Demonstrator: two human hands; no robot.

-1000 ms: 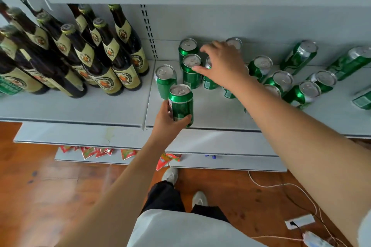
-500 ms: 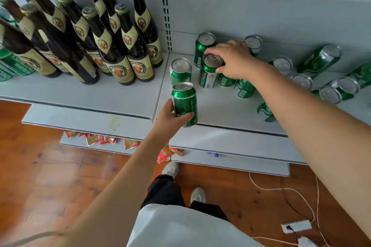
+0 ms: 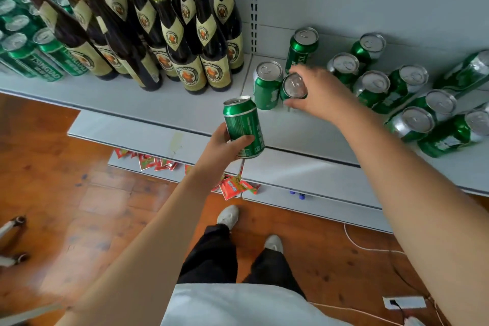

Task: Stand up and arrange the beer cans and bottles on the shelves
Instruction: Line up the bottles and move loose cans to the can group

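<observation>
While left hand [image 3: 225, 144] grips can [image 3: 244, 127], right hand [image 3: 315, 95] seemingly grips another [image 3: 293, 87]

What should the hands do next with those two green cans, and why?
Probably set down the can that the right hand grips, upright beside the standing can near the shelf divider. The left hand holds another can out over the shelf's front edge, waiting for a spot. Next to those two there is bare shelf, so a tidy row could grow there.
</observation>
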